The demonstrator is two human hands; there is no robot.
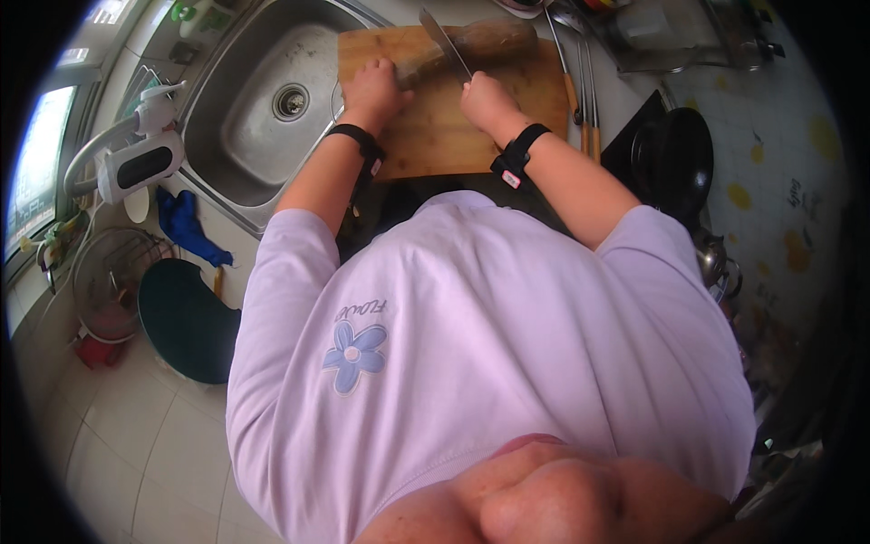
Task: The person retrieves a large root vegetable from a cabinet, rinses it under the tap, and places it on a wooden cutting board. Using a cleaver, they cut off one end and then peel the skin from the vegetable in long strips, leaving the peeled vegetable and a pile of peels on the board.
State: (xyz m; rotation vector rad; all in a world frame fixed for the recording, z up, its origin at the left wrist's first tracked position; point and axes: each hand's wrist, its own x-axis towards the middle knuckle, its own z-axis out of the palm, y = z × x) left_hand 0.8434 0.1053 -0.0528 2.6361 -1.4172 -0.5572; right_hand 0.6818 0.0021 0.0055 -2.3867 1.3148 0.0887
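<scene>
A wooden cutting board [442,146] lies before me, and across its far part stretches a long brownish vegetable [499,39], thick at the right and narrower at the left. My left hand [372,95] grips its left end, and the fingers cover that tip. In my right hand [488,100] is the handle of a kitchen knife [445,42], closed in the fist. The blade points away from me and to the left, above or against the middle of the vegetable; contact cannot be made out.
A steel sink [231,109] adjoins the board at the left, with a faucet [139,153] beside it. Long-handled utensils [588,102] lie right of the board. Further right are a black pan [673,163] and a patterned wall. A blue cloth [190,228] hangs lower left.
</scene>
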